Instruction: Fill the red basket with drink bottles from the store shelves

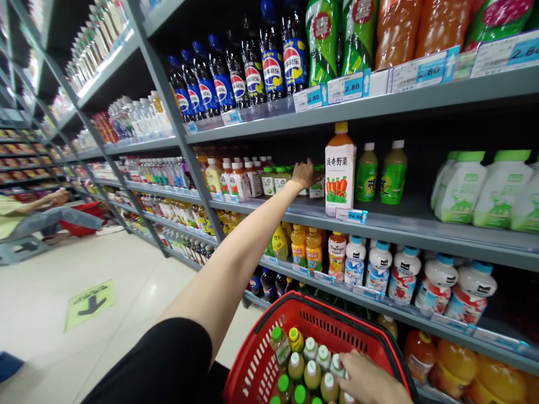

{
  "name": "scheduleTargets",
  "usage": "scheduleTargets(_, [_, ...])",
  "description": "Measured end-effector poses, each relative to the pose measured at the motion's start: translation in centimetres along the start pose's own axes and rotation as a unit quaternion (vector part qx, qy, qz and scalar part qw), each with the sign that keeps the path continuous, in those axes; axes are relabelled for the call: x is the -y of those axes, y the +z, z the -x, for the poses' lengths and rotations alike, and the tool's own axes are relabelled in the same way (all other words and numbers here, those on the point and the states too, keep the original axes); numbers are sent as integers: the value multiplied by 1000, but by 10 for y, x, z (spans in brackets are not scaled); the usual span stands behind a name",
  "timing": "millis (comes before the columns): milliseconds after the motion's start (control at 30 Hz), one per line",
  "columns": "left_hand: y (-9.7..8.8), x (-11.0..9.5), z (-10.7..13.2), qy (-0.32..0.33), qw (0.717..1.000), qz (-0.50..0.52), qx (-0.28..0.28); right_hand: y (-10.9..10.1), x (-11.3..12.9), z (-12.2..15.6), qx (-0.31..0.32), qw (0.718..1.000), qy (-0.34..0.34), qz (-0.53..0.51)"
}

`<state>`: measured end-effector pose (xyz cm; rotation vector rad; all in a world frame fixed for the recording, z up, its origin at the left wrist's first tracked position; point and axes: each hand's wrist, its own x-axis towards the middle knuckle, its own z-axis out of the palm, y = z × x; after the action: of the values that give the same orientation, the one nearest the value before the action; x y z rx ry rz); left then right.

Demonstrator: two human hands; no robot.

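Observation:
My left hand [304,173] reaches out to the middle shelf [379,221] and rests on small green-capped bottles [273,178] beside a tall white carton with an orange cap [339,171]; its fingers curl over one small bottle [316,184]. My right hand [366,379] is low in the red shopping basket [261,365], fingers closed over the cap of one of the small bottles [311,373] standing inside. The basket holds several bottles with green, yellow and white caps.
Grey shelving full of drinks runs along the right, with Pepsi bottles [252,73] on top and white yoghurt bottles [404,275] below. Another person [25,216] crouches at the far left by a red basket [80,216]. A green floor arrow [89,303] marks the pale aisle.

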<state>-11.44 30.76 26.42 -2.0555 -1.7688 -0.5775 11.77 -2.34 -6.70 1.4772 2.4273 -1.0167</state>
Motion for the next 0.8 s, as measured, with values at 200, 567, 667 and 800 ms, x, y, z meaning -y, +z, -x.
scheduleTargets(200, [5, 6, 5, -67, 994, 89, 5, -5, 7, 1, 14, 1000, -15, 9])
scheduleTargets(567, [-45, 21, 138, -24, 830, 441, -339, -30, 11, 15, -29, 998, -57, -27])
scheduleTargets(667, [-36, 19, 217, -32, 786, 554, -274, -40, 21, 17, -92, 979, -109, -147])
scheduleTargets(800, [2, 0, 331, 29, 825, 547, -141, -44, 36, 20, -182, 910, -148, -341])
